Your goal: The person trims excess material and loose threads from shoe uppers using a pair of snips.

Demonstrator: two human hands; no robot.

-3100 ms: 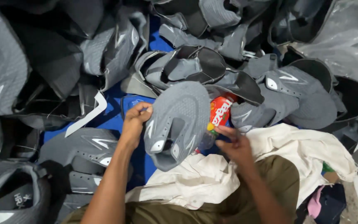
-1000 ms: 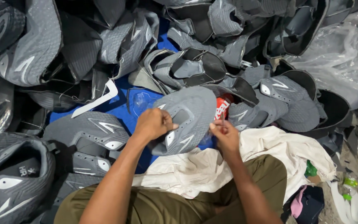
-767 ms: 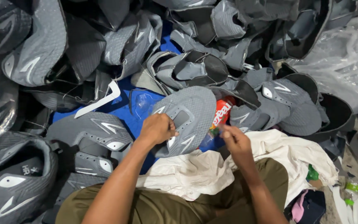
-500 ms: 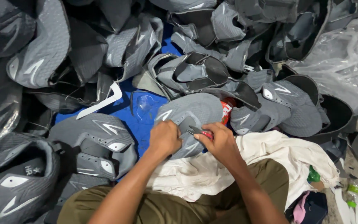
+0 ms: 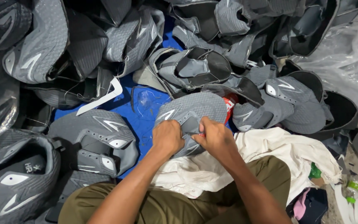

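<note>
Grip: both hands closed on near edge of grey shoe upper [image 5: 193,114]. Left hand [image 5: 168,138] fisted, fingers curled over edge, pinching fabric. Right hand [image 5: 217,139] just beside it, nearly touching, fingers folded onto same edge. Upper lies over blue sheet [image 5: 141,112] and cream cloth [image 5: 278,151], above person's lap. Red can [image 5: 229,104] peeks out behind upper. Grey uppers heaped all round.
</note>
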